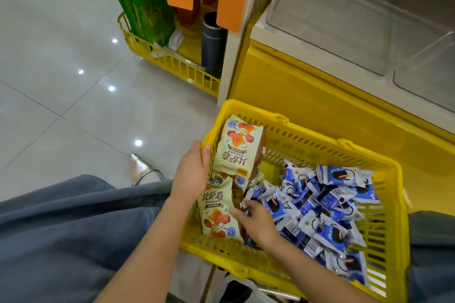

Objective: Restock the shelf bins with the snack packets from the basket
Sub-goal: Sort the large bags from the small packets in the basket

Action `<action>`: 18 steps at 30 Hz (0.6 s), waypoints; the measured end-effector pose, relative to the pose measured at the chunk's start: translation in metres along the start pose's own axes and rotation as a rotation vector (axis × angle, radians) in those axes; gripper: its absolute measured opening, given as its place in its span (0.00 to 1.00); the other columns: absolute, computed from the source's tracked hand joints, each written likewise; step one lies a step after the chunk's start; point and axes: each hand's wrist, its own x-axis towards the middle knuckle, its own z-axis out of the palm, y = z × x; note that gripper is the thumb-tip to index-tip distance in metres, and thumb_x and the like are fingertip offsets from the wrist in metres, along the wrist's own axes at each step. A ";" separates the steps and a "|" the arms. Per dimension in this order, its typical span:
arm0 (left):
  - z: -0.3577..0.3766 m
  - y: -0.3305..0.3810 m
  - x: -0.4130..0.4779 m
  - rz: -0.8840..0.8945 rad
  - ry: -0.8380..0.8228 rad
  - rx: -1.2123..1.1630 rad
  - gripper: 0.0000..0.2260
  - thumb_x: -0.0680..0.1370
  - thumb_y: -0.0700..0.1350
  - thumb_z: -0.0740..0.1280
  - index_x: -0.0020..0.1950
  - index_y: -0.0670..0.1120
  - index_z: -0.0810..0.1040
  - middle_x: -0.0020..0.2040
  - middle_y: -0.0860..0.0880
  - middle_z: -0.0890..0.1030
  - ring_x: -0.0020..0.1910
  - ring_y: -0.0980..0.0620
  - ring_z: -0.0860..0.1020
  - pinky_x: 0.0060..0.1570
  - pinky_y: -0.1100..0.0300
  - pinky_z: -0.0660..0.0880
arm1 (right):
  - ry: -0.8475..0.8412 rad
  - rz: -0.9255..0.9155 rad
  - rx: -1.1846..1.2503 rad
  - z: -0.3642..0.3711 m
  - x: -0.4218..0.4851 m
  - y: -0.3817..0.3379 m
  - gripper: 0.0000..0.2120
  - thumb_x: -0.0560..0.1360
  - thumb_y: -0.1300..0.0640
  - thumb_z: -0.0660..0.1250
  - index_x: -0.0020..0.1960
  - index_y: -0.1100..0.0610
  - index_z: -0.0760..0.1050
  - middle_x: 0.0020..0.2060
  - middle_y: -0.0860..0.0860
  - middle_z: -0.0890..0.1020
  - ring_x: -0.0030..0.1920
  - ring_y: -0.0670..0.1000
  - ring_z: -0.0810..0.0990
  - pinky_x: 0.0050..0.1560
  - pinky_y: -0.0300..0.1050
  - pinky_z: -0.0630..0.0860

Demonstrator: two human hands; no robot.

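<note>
Pinching near cream packet (216,216) at its right edge with right grip (256,221), left grip (194,170) holding far cream packet (236,150), both at basket (320,139) left end; likely light, crinkly, slippery, so grab seams.

Bags (236,147) stand left of the packet heap (327,204) in the basket (307,128).

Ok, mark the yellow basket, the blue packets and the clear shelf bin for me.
yellow basket (307,147): head view, on its far lattice wall.
blue packets (320,204): head view, on a packet near the middle of the pile.
clear shelf bin (332,27): head view, on its bare bottom.
</note>
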 end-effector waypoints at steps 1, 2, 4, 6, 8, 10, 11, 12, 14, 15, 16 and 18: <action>0.000 0.000 0.000 -0.001 0.000 0.000 0.13 0.81 0.53 0.50 0.45 0.47 0.65 0.34 0.51 0.72 0.32 0.54 0.71 0.28 0.60 0.62 | 0.007 0.035 0.050 -0.003 0.000 0.001 0.17 0.75 0.52 0.68 0.57 0.63 0.76 0.54 0.56 0.81 0.56 0.55 0.79 0.60 0.50 0.75; 0.000 0.000 0.000 0.002 0.004 0.001 0.13 0.81 0.53 0.50 0.45 0.47 0.65 0.34 0.51 0.72 0.31 0.55 0.71 0.27 0.60 0.61 | 0.013 0.074 0.116 -0.006 0.000 0.002 0.18 0.76 0.53 0.67 0.59 0.64 0.75 0.56 0.57 0.81 0.58 0.57 0.78 0.62 0.53 0.74; 0.000 0.001 0.000 0.007 0.013 0.004 0.12 0.81 0.53 0.50 0.45 0.47 0.65 0.33 0.51 0.72 0.31 0.55 0.70 0.27 0.61 0.60 | 0.022 0.102 0.211 -0.008 -0.001 0.003 0.17 0.76 0.55 0.66 0.60 0.65 0.74 0.55 0.59 0.81 0.57 0.57 0.79 0.62 0.56 0.73; 0.000 0.001 0.000 0.007 0.017 0.000 0.12 0.82 0.53 0.50 0.44 0.47 0.64 0.33 0.51 0.71 0.31 0.56 0.70 0.27 0.61 0.60 | 0.016 0.065 0.160 -0.006 -0.001 0.002 0.15 0.77 0.55 0.65 0.60 0.62 0.73 0.51 0.53 0.81 0.53 0.51 0.80 0.58 0.47 0.76; -0.001 0.002 0.000 0.001 0.019 -0.006 0.12 0.82 0.53 0.50 0.44 0.47 0.64 0.33 0.52 0.71 0.31 0.56 0.70 0.27 0.61 0.60 | -0.020 0.024 0.091 -0.002 0.000 -0.002 0.17 0.74 0.52 0.69 0.59 0.55 0.67 0.46 0.43 0.78 0.48 0.42 0.79 0.46 0.30 0.75; -0.001 0.002 0.000 -0.001 0.022 -0.008 0.12 0.82 0.52 0.50 0.44 0.47 0.64 0.33 0.52 0.70 0.31 0.56 0.69 0.27 0.61 0.60 | -0.006 -0.003 0.043 0.006 0.003 -0.010 0.22 0.70 0.47 0.72 0.56 0.51 0.63 0.43 0.39 0.76 0.47 0.40 0.78 0.42 0.27 0.73; -0.001 0.002 0.001 -0.002 0.024 -0.008 0.12 0.82 0.52 0.50 0.44 0.47 0.63 0.33 0.52 0.70 0.31 0.56 0.69 0.27 0.61 0.60 | 0.042 -0.018 0.002 0.011 0.005 -0.016 0.23 0.69 0.44 0.72 0.57 0.51 0.65 0.44 0.40 0.77 0.48 0.41 0.79 0.45 0.31 0.75; -0.001 0.002 0.001 -0.002 0.025 -0.008 0.12 0.82 0.52 0.51 0.44 0.47 0.63 0.33 0.52 0.70 0.31 0.56 0.69 0.27 0.61 0.59 | 0.093 -0.033 -0.073 0.014 0.006 -0.022 0.25 0.68 0.41 0.71 0.58 0.52 0.69 0.46 0.42 0.79 0.49 0.44 0.79 0.48 0.37 0.77; -0.001 0.002 0.000 -0.010 0.017 -0.028 0.12 0.81 0.53 0.51 0.44 0.47 0.64 0.33 0.52 0.71 0.31 0.56 0.70 0.27 0.62 0.60 | 0.172 -0.074 -0.279 0.015 0.007 -0.029 0.27 0.68 0.36 0.68 0.59 0.52 0.73 0.49 0.46 0.82 0.50 0.48 0.80 0.50 0.45 0.78; -0.001 0.001 0.000 -0.030 0.007 -0.061 0.12 0.81 0.53 0.52 0.45 0.47 0.66 0.34 0.52 0.72 0.33 0.54 0.71 0.29 0.62 0.62 | 0.200 -0.109 -0.367 0.012 0.005 -0.029 0.27 0.68 0.34 0.67 0.58 0.51 0.74 0.48 0.46 0.83 0.49 0.49 0.81 0.47 0.45 0.78; -0.002 0.001 -0.001 -0.061 -0.001 -0.107 0.12 0.81 0.54 0.52 0.47 0.47 0.68 0.36 0.52 0.73 0.35 0.53 0.73 0.31 0.61 0.64 | 0.219 -0.153 -0.424 0.008 0.001 -0.028 0.26 0.69 0.33 0.65 0.58 0.50 0.74 0.46 0.46 0.83 0.46 0.48 0.81 0.43 0.44 0.78; -0.005 -0.003 -0.006 -0.120 -0.014 -0.156 0.13 0.81 0.55 0.53 0.50 0.48 0.70 0.41 0.51 0.75 0.41 0.50 0.74 0.39 0.58 0.68 | 0.227 -0.234 -0.405 -0.005 -0.008 -0.019 0.21 0.70 0.34 0.64 0.55 0.47 0.73 0.41 0.44 0.82 0.40 0.44 0.81 0.38 0.40 0.78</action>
